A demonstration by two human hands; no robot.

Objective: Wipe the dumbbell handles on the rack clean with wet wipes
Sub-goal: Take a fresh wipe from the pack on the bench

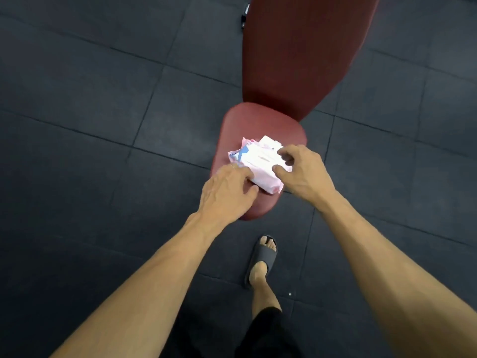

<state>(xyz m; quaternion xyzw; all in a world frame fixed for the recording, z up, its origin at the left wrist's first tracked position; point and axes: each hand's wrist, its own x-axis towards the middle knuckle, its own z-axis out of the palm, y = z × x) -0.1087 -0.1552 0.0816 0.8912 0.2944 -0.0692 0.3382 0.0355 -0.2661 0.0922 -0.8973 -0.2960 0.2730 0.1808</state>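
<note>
Wet wipes pack [260,161], pink and white with a blue patch at its left end, lying on the near seat pad of a dark red bench [260,120], toward the pad's right half. Pad serving as the tabletop here; longer back pad of the same red stretching away toward the top of the view.

Left hand [227,192] resting on the near-left end of the pack, palm down, fingers [242,174] bent over the wrapper's edge and thumb tucked against the pack's lower side. Pressing or gripping there, hard to say which; contact plain. Thin ring visible on one finger.

Right hand [302,171] on the right end of the pack, thumb and forefinger curled inward and pinching at the top face of the wrapper, near the white flap area. Remaining fingers folded under the palm, hidden.

Both forearms bare, reaching in from the bottom corners of the view.

Below the bench, one foot in a black slide sandal [262,259] planted on the floor, dark shorts leg above it. Floor [103,99] made of dark rubber tiles with visible seams. Small dark object [244,15] beside the back pad near the top edge, too blurred to identify. Tiny pale speck on the floor right of the foot.
</note>
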